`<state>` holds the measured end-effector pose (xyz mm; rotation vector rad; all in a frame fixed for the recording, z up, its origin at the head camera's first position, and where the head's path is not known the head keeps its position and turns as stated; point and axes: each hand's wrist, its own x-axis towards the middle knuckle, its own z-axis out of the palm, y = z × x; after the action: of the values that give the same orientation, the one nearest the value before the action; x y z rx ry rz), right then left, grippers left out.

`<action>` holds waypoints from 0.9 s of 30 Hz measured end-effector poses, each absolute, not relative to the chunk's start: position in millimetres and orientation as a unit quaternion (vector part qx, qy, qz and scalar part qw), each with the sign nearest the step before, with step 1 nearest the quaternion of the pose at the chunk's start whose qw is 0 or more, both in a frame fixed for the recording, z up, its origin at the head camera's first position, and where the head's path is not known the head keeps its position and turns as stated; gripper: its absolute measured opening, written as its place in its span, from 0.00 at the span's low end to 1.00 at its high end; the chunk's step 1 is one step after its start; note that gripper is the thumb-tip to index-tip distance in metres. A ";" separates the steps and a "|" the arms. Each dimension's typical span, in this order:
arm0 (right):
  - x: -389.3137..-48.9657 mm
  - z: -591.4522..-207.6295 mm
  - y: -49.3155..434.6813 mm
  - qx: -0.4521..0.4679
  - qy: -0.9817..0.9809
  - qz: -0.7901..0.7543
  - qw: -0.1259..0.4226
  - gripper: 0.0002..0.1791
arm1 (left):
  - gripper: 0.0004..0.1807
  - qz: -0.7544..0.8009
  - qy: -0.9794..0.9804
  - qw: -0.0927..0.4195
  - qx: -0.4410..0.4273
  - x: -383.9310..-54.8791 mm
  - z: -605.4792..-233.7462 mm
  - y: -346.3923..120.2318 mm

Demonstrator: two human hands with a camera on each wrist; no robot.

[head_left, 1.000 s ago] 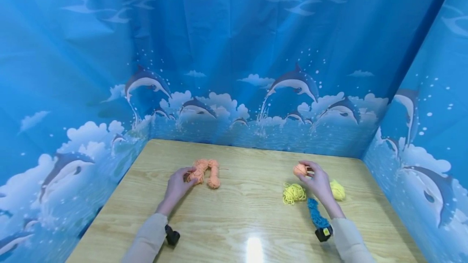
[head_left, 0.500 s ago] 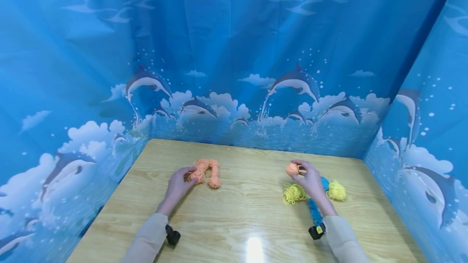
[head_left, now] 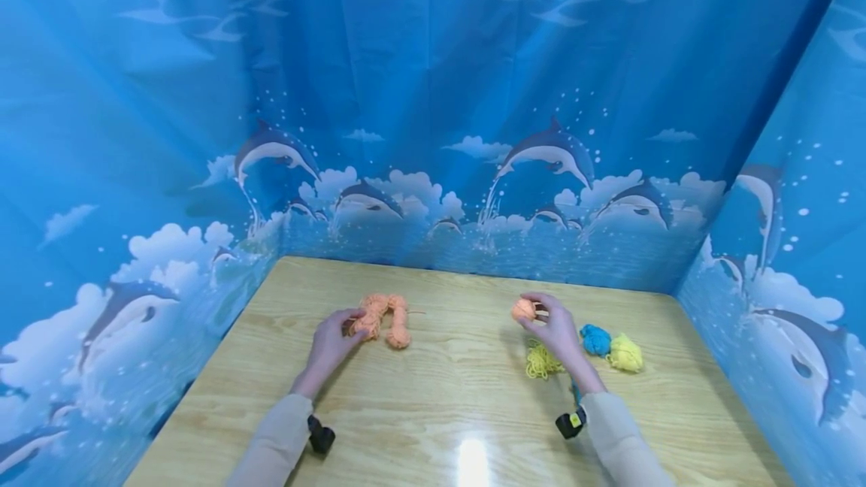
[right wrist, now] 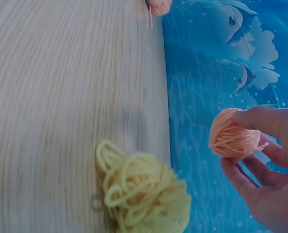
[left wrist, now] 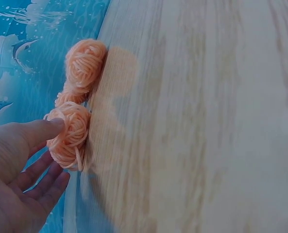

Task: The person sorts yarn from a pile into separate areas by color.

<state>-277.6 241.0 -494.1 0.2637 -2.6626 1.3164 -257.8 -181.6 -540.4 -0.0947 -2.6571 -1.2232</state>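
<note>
At the left of the table, balls of peach yarn point(head_left: 376, 305) lie joined in an arch shape. My left hand point(head_left: 331, 340) is at its near left end, thumb against a peach ball point(left wrist: 71, 138) and the other fingers stretched out beneath it in the left wrist view. On the right, my right hand point(head_left: 558, 329) pinches a separate small ball of peach yarn point(right wrist: 233, 135) between thumb and fingers, held up over the table. Below that hand sits a loose tangle of yellow yarn point(right wrist: 146, 194), partly covered by the hand and wrist in the head view.
A blue yarn ball point(head_left: 595, 340) and a pale yellow yarn ball point(head_left: 625, 353) sit side by side right of my right forearm. Blue yarn point(head_left: 576, 391) shows a little beneath that wrist, mostly hidden. A dolphin-print curtain point(head_left: 433, 134) borders the wooden table point(head_left: 433, 397).
My right hand has moved left with the small peach yarn ball, uncovering the blue yarn ball and covering more of the blue yarn beneath the wrist. The left hand has stayed in place.
</note>
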 end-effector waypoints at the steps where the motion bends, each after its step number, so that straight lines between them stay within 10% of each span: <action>1: -278.3 -494.0 239.1 0.092 -0.888 0.444 0.079 0.27 | 0.22 -0.414 -0.903 0.110 -0.034 -257.7 -540.6 -181.5; 27: -287.4 -497.8 191.1 0.117 -0.876 0.462 0.079 0.27 | 0.22 -0.402 -0.907 0.119 -0.030 -259.7 -543.6 -180.4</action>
<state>-287.4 191.1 -497.8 0.3500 -2.6199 1.3816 -259.7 -180.4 -543.6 -0.0887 -2.6529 -1.1768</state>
